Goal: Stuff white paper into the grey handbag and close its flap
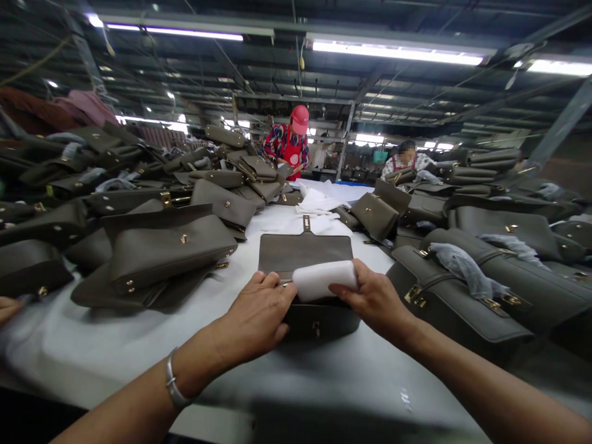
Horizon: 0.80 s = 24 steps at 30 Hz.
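Straight in front of me an olive-grey handbag lies on the white table, its flap folded back away from me. A brass-coloured clasp plate tops the flap. My right hand grips the right end of a white, rounded foam-like pad over the bag's mouth. My left hand is closed on the bag's left edge, beside a short piece of zip. The pad's left end is close to my left fingertips. The bag's inside is mostly hidden by the pad and my hands.
Similar bags are heaped at left and right, some with plastic-wrapped handles. White sheets lie further along the table. A person in a red cap and another person are beyond. Another person's hand shows at far left.
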Tool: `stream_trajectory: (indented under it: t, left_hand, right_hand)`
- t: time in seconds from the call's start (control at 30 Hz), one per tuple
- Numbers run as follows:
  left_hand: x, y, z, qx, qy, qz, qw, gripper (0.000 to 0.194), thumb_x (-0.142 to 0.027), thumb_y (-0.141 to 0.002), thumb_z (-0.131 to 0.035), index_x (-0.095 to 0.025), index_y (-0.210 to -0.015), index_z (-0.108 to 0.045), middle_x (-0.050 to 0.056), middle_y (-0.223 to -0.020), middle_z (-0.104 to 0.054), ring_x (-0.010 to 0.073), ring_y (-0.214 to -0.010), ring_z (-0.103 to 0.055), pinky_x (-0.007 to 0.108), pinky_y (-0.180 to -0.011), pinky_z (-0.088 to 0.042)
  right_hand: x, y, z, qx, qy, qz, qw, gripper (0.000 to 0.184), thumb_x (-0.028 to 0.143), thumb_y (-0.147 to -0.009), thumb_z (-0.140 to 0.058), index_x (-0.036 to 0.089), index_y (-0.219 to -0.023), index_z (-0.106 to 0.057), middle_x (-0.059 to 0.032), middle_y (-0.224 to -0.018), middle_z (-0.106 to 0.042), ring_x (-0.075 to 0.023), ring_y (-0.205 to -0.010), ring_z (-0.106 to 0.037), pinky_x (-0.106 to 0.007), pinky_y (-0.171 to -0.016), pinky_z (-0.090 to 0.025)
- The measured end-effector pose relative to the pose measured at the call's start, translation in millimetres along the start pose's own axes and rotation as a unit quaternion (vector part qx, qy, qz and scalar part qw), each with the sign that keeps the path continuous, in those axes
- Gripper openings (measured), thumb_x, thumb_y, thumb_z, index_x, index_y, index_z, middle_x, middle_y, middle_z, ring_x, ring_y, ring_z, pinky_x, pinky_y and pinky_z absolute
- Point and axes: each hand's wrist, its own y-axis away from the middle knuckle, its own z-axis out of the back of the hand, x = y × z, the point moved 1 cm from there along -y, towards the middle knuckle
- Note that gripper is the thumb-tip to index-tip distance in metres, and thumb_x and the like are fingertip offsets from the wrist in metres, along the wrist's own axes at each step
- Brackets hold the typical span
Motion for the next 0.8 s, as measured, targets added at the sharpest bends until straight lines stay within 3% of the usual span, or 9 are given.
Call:
stream_trajectory:
  t: [0.2,0.3,0.43,0.53,0.67,0.8]
  left_hand:
    - [0.7,-2.5,1.9,0.007,0.015,-0.017,1.000,0.008,-0.021,-0.077,-0.056,-0.020,-0.085,-0.056,0.006,-0.089,-0.063,0.0280,-0.098,-0.050,0.043,-0.084,-0.038]
    - [2.6,-2.6,0.4,0.006,0.040,-0.038,0.998,0.013,-0.013,-0.080,-0.048,-0.021,-0.087,-0.056,0.005,-0.097,-0.064,0.0304,-0.116,-0.045,0.046,-0.093,-0.035]
    - [7.2,-3.2,-3.7,0.010,0.051,-0.056,0.997,0.021,-0.011,-0.076,-0.051,-0.023,-0.093,-0.056,0.004,-0.111,-0.061,0.0366,-0.133,-0.030,0.053,-0.101,-0.028]
    - [8.5,-4.1,-7.2,0.007,0.052,-0.049,0.997,0.024,-0.012,-0.074,-0.054,-0.023,-0.095,-0.056,0.004,-0.113,-0.061,0.0389,-0.136,-0.026,0.054,-0.102,-0.028]
    - [4.8,-5.3,-10.3,-0.004,0.049,-0.047,0.998,0.028,-0.011,-0.073,-0.054,-0.023,-0.098,-0.056,0.003,-0.130,-0.053,0.0415,-0.136,-0.024,0.056,-0.102,-0.028]
    - [1.2,-4.6,-9.5,0.001,0.041,-0.043,0.998,0.026,-0.013,-0.074,-0.055,-0.023,-0.098,-0.057,0.003,-0.132,-0.051,0.0407,-0.136,-0.025,0.056,-0.103,-0.028]
  right_hand:
    - [10.8,0.2,11.8,0.040,0.155,0.077,0.984,0.019,0.037,-0.087,-0.053,0.021,-0.082,-0.045,-0.0012,-0.076,-0.062,-0.0184,-0.068,-0.058,-0.027,-0.058,-0.027]
    - [14.1,-2.5,8.0,0.026,0.195,0.077,0.977,0.017,0.036,-0.088,-0.053,0.020,-0.084,-0.046,-0.0026,-0.078,-0.063,-0.0184,-0.068,-0.059,-0.028,-0.057,-0.026]
    - [10.6,-6.7,1.8,0.007,0.169,0.075,0.983,0.020,0.038,-0.087,-0.053,0.020,-0.086,-0.047,-0.0021,-0.076,-0.062,-0.0170,-0.067,-0.058,-0.026,-0.056,-0.026]
    - [6.3,-11.9,10.3,0.092,0.123,0.130,0.980,0.014,0.033,-0.085,-0.055,0.020,-0.086,-0.049,0.0006,-0.077,-0.062,-0.0140,-0.067,-0.056,-0.024,-0.058,-0.029]
    - [11.1,-28.2,30.2,0.250,0.101,0.172,0.948,0.012,0.028,-0.078,-0.062,0.022,-0.084,-0.054,0.0041,-0.074,-0.062,-0.0119,-0.067,-0.057,-0.021,-0.058,-0.032]
    - [31.9,-49.5,23.6,0.315,0.183,0.238,0.900,0.019,0.027,-0.070,-0.066,0.021,-0.088,-0.062,0.0003,-0.081,-0.067,-0.0163,-0.074,-0.062,-0.022,-0.058,-0.035]
